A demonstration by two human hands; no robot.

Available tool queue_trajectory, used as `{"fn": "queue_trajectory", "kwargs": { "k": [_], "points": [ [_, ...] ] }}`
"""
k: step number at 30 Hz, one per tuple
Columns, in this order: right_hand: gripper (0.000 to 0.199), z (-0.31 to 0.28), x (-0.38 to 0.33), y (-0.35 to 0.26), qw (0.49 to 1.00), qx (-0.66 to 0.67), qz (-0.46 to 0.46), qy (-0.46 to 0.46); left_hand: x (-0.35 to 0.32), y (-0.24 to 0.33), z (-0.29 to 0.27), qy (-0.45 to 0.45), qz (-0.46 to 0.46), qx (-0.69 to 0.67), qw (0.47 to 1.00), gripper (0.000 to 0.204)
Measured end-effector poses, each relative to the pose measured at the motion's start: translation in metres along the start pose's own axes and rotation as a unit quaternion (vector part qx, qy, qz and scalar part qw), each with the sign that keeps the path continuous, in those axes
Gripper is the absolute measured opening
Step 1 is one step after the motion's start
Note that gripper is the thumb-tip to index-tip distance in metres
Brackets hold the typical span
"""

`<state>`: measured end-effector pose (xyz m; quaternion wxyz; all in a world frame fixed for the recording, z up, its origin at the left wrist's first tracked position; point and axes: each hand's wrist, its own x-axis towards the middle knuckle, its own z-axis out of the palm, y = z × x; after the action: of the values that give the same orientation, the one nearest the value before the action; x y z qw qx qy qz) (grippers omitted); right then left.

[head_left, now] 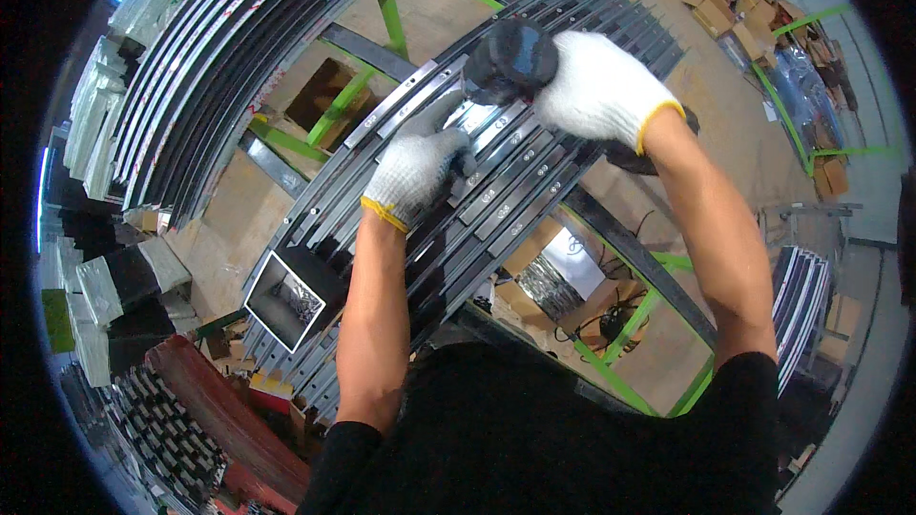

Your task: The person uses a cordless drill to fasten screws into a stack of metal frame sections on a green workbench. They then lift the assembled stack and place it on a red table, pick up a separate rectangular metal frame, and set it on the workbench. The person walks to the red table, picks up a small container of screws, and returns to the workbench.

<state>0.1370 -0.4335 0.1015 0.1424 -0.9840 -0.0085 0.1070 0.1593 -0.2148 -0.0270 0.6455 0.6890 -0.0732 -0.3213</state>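
Note:
My right hand (606, 91), in a white knit glove with a yellow cuff, grips a dark cordless drill (510, 59). The drill's rounded body is over the metal bars, and its black base (634, 153) shows below my wrist. My left hand (415, 172), gloved the same way, rests on the bars close to the drill's front end. Its fingers are bent, with one reaching toward the drill; what they hold, if anything, is hidden. Under both hands lie many long grey metal bars (496, 186) side by side, several with short plates bearing small holes or fasteners.
An open white-rimmed box (286, 300) of small metal pieces sits on the bars at left. Green-and-black frames (620, 238) support the bars. More long profiles (219, 48) are stacked at far left. Cartons and scrap (739, 10) lie at far right; a cardboard box (558, 277) stands below.

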Motion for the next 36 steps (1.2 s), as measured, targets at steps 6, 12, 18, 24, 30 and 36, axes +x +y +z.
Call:
{"fn": "queue_trajectory", "kwargs": {
  "k": [6, 12, 18, 24, 30, 36],
  "points": [
    [0.031, -0.001, 0.024, -0.012, 0.999, -0.022, 0.005, -0.034, 0.016, -0.002, 0.0, -0.004, -0.058, -0.064, 0.996, 0.061],
    [0.031, 0.009, 0.038, -0.007, 0.997, -0.045, -0.01, -0.062, 0.024, -0.01, -0.003, -0.005, -0.073, -0.012, 0.997, 0.047],
    [0.034, 0.009, 0.055, -0.014, 0.989, -0.123, -0.047, -0.071, 0.023, 0.003, 0.002, 0.082, -0.009, 0.002, 0.997, 0.029],
    [0.033, 0.01, 0.066, -0.011, 0.985, -0.139, -0.059, -0.084, 0.031, 0.058, -0.019, 0.192, 0.039, -0.005, 0.981, 0.059],
    [0.032, 0.007, 0.064, -0.019, 0.977, -0.168, -0.118, -0.058, 0.034, 0.064, -0.017, 0.122, 0.153, 0.095, 0.976, 0.057],
    [0.03, -0.033, 0.062, -0.022, 0.964, -0.136, -0.063, -0.22, 0.04, 0.061, -0.016, 0.139, 0.075, 0.068, 0.985, 0.038]
  ]
}}
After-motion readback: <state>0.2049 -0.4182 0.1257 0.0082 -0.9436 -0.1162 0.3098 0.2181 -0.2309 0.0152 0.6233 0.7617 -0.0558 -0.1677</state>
